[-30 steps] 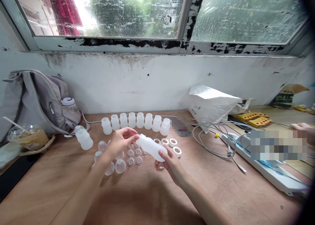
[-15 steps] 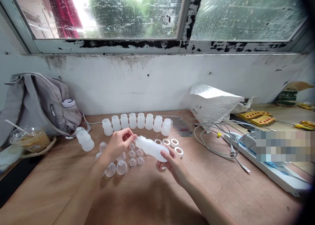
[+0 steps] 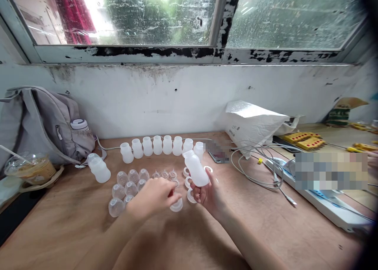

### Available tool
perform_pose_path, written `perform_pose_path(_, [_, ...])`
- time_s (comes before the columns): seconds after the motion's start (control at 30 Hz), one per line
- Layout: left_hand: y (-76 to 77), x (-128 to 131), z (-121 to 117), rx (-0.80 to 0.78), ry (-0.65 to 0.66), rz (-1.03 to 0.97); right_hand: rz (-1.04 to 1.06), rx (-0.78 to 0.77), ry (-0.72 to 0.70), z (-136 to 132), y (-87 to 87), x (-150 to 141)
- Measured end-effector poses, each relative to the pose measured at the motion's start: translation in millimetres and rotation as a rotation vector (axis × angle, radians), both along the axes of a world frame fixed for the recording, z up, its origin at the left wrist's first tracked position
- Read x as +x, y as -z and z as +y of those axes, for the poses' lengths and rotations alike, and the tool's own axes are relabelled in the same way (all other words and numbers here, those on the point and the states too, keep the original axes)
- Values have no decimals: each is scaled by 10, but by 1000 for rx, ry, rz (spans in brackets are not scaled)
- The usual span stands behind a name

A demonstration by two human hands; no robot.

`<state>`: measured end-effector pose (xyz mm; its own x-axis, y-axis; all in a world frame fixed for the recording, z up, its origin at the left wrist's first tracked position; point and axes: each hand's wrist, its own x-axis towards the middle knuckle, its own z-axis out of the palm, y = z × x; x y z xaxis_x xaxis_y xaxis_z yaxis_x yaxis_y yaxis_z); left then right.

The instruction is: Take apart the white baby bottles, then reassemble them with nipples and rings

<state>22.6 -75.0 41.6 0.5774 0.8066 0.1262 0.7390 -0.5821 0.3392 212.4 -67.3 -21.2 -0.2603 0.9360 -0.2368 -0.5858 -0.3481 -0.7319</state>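
My right hand (image 3: 208,193) grips a white plastic bottle (image 3: 195,167) by its base, holding it nearly upright with the neck pointing up and left. My left hand (image 3: 153,199) is low over the table with its fingers pinched on a small clear nipple part (image 3: 176,204). Just behind them lie clear dome caps (image 3: 125,188), small clear nipples (image 3: 164,174) and white rings (image 3: 187,182). A row of white bottles (image 3: 158,145) stands near the wall.
A grey backpack (image 3: 41,120) leans at the left beside a lidded drink cup (image 3: 29,167). One capped bottle (image 3: 99,168) stands apart. A white bag (image 3: 254,124), grey cables (image 3: 260,163) and a white power strip (image 3: 330,207) fill the right. The wooden table (image 3: 73,230) ends at the wall.
My right hand swung the bottle from lying sideways to nearly upright. My left hand left the bottle's neck and dropped to the table, closing on a clear nipple part.
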Motion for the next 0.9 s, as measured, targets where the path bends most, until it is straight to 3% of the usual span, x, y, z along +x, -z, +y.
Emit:
perform_pose_path(0.17, [185,188,-112,-57,72,268,71,-30,-65,-6,3,10])
perform_pose_path(0.3, [167,193,-122,-96,65,313,117,-19,-96,-21,-13,-5])
perform_pose_path(0.37, [116,163,-96,-71,26,213,122,-29,-109,-30,-24,-12])
perform_pose_path(0.5, [38,124,-43,153,-177,-185,136,-105,-257,-53,-25,-18])
perform_pose_path(0.63, [2,120,-43,217,-221,-471,115,-166,-409,-82,-20,-31])
perform_pose_path(0.8, [-125,43,-63,75,-258,-500,77,-182,-457,-126,-22,-91])
perform_pose_path(0.9, [-240,-86,-35,34,-212,-434,79,-101,-395,-135,-17,-127])
